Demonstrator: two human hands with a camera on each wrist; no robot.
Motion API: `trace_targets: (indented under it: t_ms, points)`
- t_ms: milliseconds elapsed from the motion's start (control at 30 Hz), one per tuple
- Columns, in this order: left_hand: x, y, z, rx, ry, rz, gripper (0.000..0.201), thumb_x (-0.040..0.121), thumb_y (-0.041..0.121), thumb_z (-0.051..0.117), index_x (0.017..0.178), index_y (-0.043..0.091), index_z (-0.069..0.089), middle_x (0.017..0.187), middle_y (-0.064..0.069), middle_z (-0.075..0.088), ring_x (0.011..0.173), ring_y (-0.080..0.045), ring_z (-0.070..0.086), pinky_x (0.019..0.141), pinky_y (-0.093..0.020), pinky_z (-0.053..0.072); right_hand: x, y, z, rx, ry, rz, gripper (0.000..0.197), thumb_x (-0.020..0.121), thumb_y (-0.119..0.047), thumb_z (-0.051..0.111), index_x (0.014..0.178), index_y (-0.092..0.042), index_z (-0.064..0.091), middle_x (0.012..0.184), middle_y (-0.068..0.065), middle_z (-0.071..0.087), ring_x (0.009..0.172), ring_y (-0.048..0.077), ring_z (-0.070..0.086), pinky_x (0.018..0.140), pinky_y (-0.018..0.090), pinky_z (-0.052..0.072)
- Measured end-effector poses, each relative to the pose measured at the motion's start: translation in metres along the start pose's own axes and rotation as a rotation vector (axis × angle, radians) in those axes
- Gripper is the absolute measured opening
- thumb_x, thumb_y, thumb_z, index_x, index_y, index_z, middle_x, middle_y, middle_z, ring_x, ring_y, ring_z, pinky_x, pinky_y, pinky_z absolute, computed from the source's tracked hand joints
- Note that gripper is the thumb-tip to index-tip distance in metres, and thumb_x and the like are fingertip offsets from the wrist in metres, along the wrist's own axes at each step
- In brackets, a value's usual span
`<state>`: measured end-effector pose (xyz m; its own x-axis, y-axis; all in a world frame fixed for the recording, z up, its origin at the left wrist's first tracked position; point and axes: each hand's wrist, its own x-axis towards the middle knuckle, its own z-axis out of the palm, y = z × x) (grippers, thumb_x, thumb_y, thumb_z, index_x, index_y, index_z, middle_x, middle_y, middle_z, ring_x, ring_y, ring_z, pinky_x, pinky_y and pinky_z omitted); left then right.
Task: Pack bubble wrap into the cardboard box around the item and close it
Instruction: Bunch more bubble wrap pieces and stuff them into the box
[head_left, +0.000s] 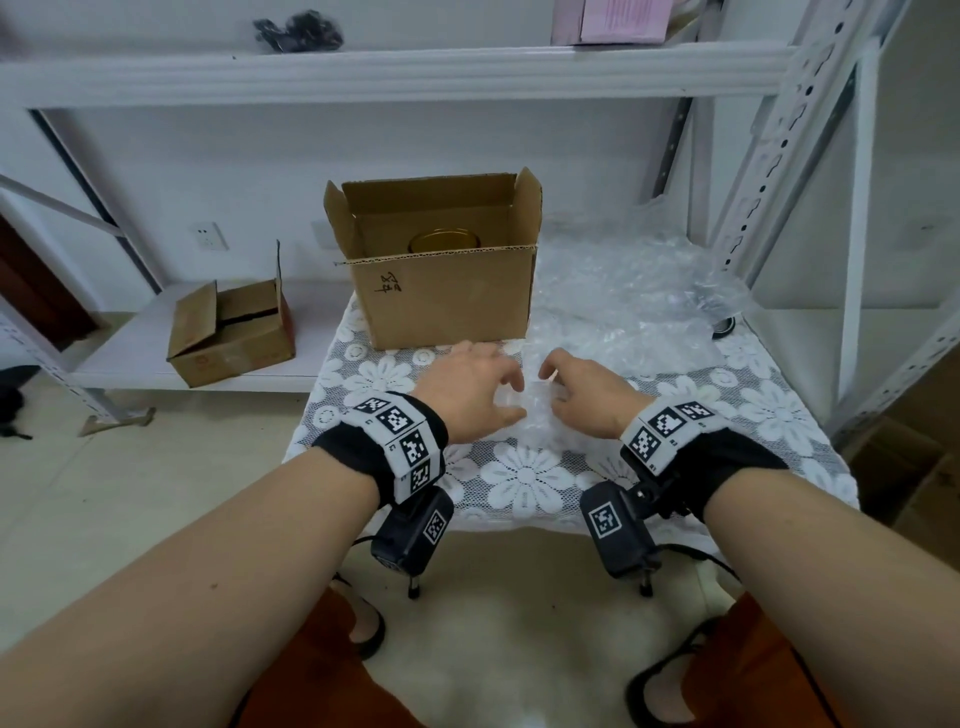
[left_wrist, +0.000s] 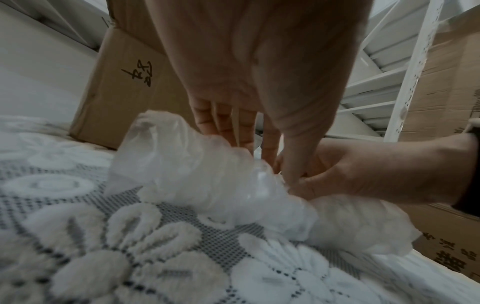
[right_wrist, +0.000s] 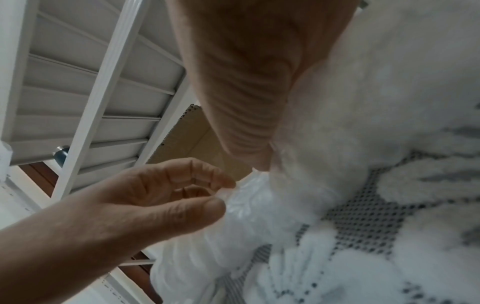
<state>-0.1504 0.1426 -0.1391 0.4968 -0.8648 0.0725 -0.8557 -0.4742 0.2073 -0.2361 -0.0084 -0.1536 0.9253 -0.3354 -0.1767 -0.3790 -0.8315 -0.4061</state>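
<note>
An open cardboard box (head_left: 447, 296) stands at the back of the table, flaps up, with a gold-lidded jar (head_left: 444, 241) inside. In front of it a loose piece of clear bubble wrap (head_left: 532, 410) lies on the lace cloth. My left hand (head_left: 517, 400) and right hand (head_left: 550, 392) meet over it. In the left wrist view my left hand (left_wrist: 265, 156) pinches the bubble wrap (left_wrist: 207, 174) between thumb and fingers, and my right hand (left_wrist: 298, 181) grips it with curled fingers. In the right wrist view my left hand (right_wrist: 223, 193) pinches the edge of the bubble wrap (right_wrist: 246, 226).
A big heap of bubble wrap (head_left: 628, 291) covers the table's right side, with a small black round object (head_left: 723, 326) at its edge. A smaller cardboard box (head_left: 231, 332) sits on the low shelf at left. White shelving posts (head_left: 810, 156) rise at right.
</note>
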Motion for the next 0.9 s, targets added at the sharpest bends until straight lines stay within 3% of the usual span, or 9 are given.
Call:
trace_targets:
  t_ms: [100, 200, 333, 433, 533, 700, 833, 900]
  points:
    - [-0.002, -0.001, 0.003, 0.043, -0.100, -0.018, 0.046, 0.082, 0.042, 0.067, 0.124, 0.031, 0.052, 0.132, 0.004, 0.047, 0.126, -0.020, 0.036, 0.104, -0.036, 0.033, -0.001, 0.002, 0.004, -0.059, 0.233, -0.093, 0.023, 0.088, -0.016, 0.060, 0.106, -0.016, 0.046, 0.103, 0.002, 0.057, 0.093, 0.020, 0.054, 0.083, 0.038, 0.050]
    - [-0.002, -0.003, 0.012, 0.053, -0.128, -0.026, 0.054, 0.084, 0.034, 0.066, 0.133, 0.032, 0.044, 0.138, 0.003, 0.043, 0.128, -0.021, 0.034, 0.104, -0.037, 0.034, -0.007, 0.001, 0.002, -0.198, 0.351, -0.199, 0.016, 0.092, -0.028, 0.058, 0.095, -0.014, 0.051, 0.099, 0.002, 0.056, 0.092, 0.021, 0.050, 0.082, 0.033, 0.045]
    - [0.001, -0.006, 0.023, 0.080, -0.155, -0.062, 0.064, 0.082, 0.021, 0.064, 0.137, 0.035, 0.036, 0.140, 0.004, 0.040, 0.126, -0.019, 0.035, 0.103, -0.040, 0.037, -0.014, 0.003, -0.001, -0.294, 0.206, -0.170, 0.034, 0.089, -0.052, 0.050, 0.098, -0.021, 0.060, 0.113, 0.000, 0.055, 0.108, 0.018, 0.046, 0.096, 0.036, 0.039]
    - [0.005, -0.010, 0.024, 0.062, -0.155, -0.113, 0.066, 0.081, 0.016, 0.066, 0.136, 0.037, 0.036, 0.137, 0.004, 0.043, 0.124, -0.021, 0.039, 0.102, -0.041, 0.040, -0.019, 0.007, -0.010, -0.296, 0.070, -0.114, 0.047, 0.078, -0.062, 0.058, 0.115, -0.033, 0.058, 0.126, -0.002, 0.048, 0.120, 0.019, 0.040, 0.102, 0.042, 0.034]
    - [0.009, -0.014, 0.023, 0.032, -0.167, -0.171, 0.070, 0.078, 0.016, 0.071, 0.134, 0.038, 0.036, 0.134, 0.004, 0.047, 0.121, -0.022, 0.045, 0.100, -0.041, 0.043, -0.021, 0.015, -0.016, -0.311, -0.029, -0.045, 0.060, 0.078, -0.043, 0.068, 0.133, -0.042, 0.043, 0.130, 0.000, 0.042, 0.123, 0.022, 0.036, 0.101, 0.043, 0.035]
    - [0.009, -0.015, 0.020, 0.025, -0.180, -0.212, 0.071, 0.076, 0.014, 0.072, 0.135, 0.035, 0.037, 0.132, 0.000, 0.050, 0.119, -0.025, 0.048, 0.098, -0.041, 0.045, -0.022, 0.016, -0.016, -0.252, -0.092, 0.031, 0.093, 0.075, 0.001, 0.063, 0.146, -0.039, 0.018, 0.133, 0.007, 0.038, 0.116, 0.026, 0.044, 0.089, 0.040, 0.050]
    - [0.009, -0.006, 0.018, 0.085, -0.120, -0.139, 0.061, 0.080, 0.004, 0.063, 0.130, 0.033, 0.043, 0.123, -0.001, 0.053, 0.113, -0.026, 0.051, 0.087, -0.035, 0.047, -0.020, 0.005, -0.019, -0.211, -0.049, -0.046, 0.093, 0.072, 0.008, 0.061, 0.145, -0.031, 0.018, 0.130, 0.006, 0.045, 0.098, 0.023, 0.054, 0.072, 0.032, 0.049]
    - [0.011, 0.002, 0.015, 0.083, -0.077, -0.089, 0.050, 0.082, 0.010, 0.062, 0.126, 0.029, 0.048, 0.115, -0.001, 0.056, 0.107, -0.025, 0.054, 0.083, -0.033, 0.045, -0.015, -0.003, -0.019, -0.214, -0.002, -0.103, 0.085, 0.074, 0.004, 0.064, 0.142, -0.027, 0.023, 0.128, 0.006, 0.049, 0.097, 0.023, 0.057, 0.072, 0.031, 0.048]
